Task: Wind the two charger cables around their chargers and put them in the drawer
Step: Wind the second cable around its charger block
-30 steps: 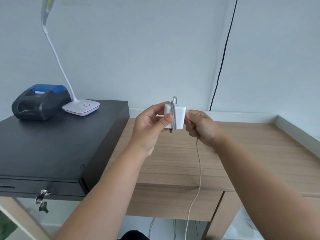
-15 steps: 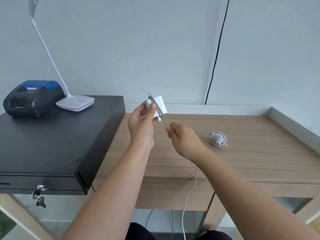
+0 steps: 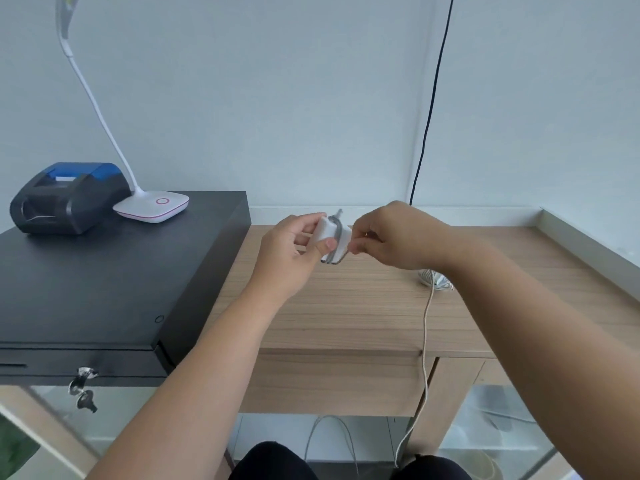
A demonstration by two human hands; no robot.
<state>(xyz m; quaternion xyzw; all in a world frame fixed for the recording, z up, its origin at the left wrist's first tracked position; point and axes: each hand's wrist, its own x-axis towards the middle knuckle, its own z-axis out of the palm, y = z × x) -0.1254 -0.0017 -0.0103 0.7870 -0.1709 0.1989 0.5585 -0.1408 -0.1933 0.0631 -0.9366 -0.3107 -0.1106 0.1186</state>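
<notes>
Above the wooden desk (image 3: 346, 313), left hand (image 3: 291, 252) grips the white charger (image 3: 330, 239); right hand (image 3: 391, 237) pinches its cable (image 3: 425, 337) beside the charger.

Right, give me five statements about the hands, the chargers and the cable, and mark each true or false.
1. The left hand holds the white square charger. True.
2. The thin white cable is fully wound. False: a long stretch hangs over the wooden desk edge.
3. The right hand pinches the cable beside the charger. True.
4. The second, already wound charger lies in the drawer. False: it lies on the desk.
5. The white desk lamp stands on the desk. False: it stands on the black cash drawer.
</notes>
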